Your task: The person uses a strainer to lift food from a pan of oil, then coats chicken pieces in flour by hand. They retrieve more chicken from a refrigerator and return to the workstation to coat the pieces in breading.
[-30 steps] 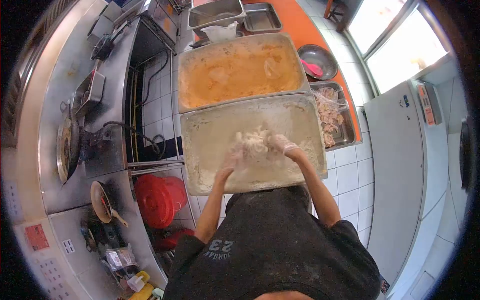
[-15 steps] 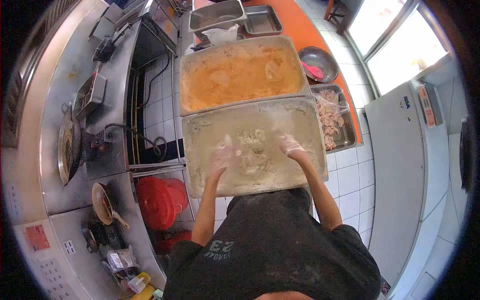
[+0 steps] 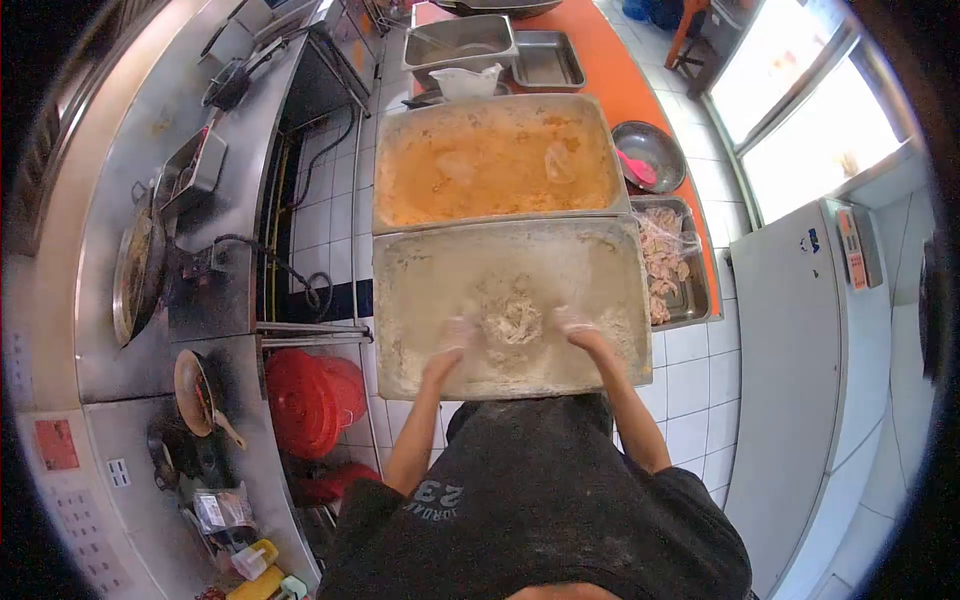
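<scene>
A deep metal tray [image 3: 510, 385] holds pale flour [image 3: 430, 275]. In its middle lies a heap of flour-coated pieces [image 3: 513, 322], whose kind I cannot make out. My left hand [image 3: 455, 336], in a thin clear glove, is low in the flour just left of the heap. On the other side, my gloved right hand [image 3: 577, 324] is close to the heap's right edge. Motion smears the fingers of both hands, and flour hides part of them. No held thing shows in either hand.
Behind stands a second tray [image 3: 490, 105] with orange powder and two clear bowl-like pieces. On the orange counter [image 3: 640, 80] are a bowl [image 3: 660, 145] with a pink scoop and a tray of raw meat [image 3: 662, 255]. Red lidded bins [image 3: 310, 400] stand left, a white refrigerator [image 3: 785, 370] right.
Both hands have moved lower and nearer the tray's front. The flour-coated pieces, spread out before, are now gathered into a taller heap between them. The view has shifted slightly.
</scene>
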`<move>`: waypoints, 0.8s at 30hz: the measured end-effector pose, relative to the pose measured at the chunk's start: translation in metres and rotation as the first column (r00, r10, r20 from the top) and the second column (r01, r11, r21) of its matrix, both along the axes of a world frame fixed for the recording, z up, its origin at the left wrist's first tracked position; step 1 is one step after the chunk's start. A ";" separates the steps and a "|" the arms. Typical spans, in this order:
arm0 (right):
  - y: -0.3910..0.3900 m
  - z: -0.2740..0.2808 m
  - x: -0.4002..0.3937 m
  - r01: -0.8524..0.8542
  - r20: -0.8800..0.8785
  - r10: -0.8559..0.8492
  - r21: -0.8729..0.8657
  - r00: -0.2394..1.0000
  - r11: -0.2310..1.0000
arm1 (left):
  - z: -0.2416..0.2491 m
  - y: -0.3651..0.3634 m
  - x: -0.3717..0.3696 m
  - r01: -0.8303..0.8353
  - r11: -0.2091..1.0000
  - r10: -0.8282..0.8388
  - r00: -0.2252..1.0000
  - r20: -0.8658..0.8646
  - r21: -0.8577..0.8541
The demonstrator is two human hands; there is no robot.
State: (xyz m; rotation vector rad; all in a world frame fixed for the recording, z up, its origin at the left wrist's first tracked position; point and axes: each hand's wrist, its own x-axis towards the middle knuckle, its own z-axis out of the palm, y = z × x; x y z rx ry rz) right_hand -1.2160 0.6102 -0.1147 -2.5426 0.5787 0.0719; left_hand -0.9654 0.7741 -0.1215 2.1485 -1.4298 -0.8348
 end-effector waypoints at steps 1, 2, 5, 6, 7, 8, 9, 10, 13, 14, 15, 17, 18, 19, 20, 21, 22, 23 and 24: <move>0.011 -0.049 0.012 0.057 0.349 -0.086 0.091 0.933 0.994 | -0.011 -0.009 -0.031 0.026 0.917 -0.009 0.999 0.043 -0.397; 0.022 -0.098 0.023 0.043 0.622 -0.114 0.129 0.775 0.991 | -0.014 -0.016 -0.048 0.062 0.681 0.000 0.996 0.084 -0.729; 0.008 0.067 0.043 0.133 0.109 -0.194 0.411 0.975 0.902 | 0.095 -0.041 -0.046 -0.202 0.956 0.121 0.932 -0.342 -0.214; 0.002 0.090 0.039 0.128 0.107 -0.187 0.413 0.976 0.902 | 0.127 -0.039 -0.042 -0.274 0.956 0.203 0.874 -0.442 -0.102; -0.004 0.104 0.028 0.169 0.209 -0.273 0.411 0.939 0.896 | 0.145 -0.034 -0.032 -0.329 0.944 0.291 0.798 -0.527 0.022; -0.011 0.110 0.021 0.215 0.307 -0.357 0.413 0.882 0.885 | 0.125 -0.034 -0.011 -0.342 0.940 0.317 0.864 -0.392 0.007; -0.024 0.107 0.023 0.216 0.303 -0.358 0.414 0.883 0.884 | 0.087 -0.037 0.010 -0.351 0.936 0.337 0.908 -0.248 -0.012; -0.039 0.098 0.028 0.196 0.017 -0.202 0.189 0.979 0.962 | 0.049 -0.044 0.023 -0.353 0.936 0.339 0.907 -0.251 -0.010; -0.054 -0.084 0.043 0.285 0.055 -0.305 0.232 0.951 0.930 | 0.006 -0.062 0.022 0.032 0.991 -0.016 0.993 0.121 -0.127; -0.057 -0.163 0.049 0.297 0.226 -0.393 0.364 0.891 0.883 | 0.033 -0.078 -0.019 -0.066 0.979 0.071 0.997 0.017 -0.191; -0.045 -0.105 0.052 0.287 0.212 -0.416 0.455 0.884 0.843 | 0.059 -0.084 -0.045 -0.173 0.956 0.154 0.983 -0.096 -0.238; -0.014 0.046 0.061 0.271 0.173 -0.466 0.622 0.868 0.735 | 0.108 -0.073 -0.046 -0.162 0.878 0.077 0.976 -0.202 -0.450; -0.013 0.067 0.050 0.274 0.166 -0.471 0.630 0.866 0.726 | 0.119 -0.067 -0.041 -0.164 0.748 -0.031 0.959 -0.281 -0.643; -0.016 0.079 0.031 0.286 0.185 -0.409 0.468 0.894 0.836 | 0.118 -0.058 -0.023 -0.160 0.757 -0.036 0.958 -0.285 -0.634; -0.024 0.082 0.011 0.280 0.191 -0.340 0.282 0.921 0.917 | 0.115 -0.050 0.003 -0.089 0.963 0.039 0.980 -0.195 -0.253; -0.031 0.052 -0.005 0.286 0.183 -0.345 0.286 0.920 0.914 | 0.108 -0.045 0.016 -0.052 0.981 0.068 0.995 -0.079 0.185; -0.040 -0.002 -0.016 0.300 -0.021 -0.300 0.142 0.954 0.943 | 0.092 -0.044 0.015 -0.050 0.981 0.066 0.995 -0.081 0.189; -0.044 -0.032 -0.020 0.273 -0.227 -0.267 -0.004 0.937 0.962 | 0.066 -0.043 0.013 0.121 0.939 -0.134 0.991 0.017 0.321; -0.039 -0.031 -0.014 0.274 -0.227 -0.267 0.000 0.937 0.962 | 0.044 -0.041 0.009 0.266 0.846 -0.341 0.936 0.085 0.462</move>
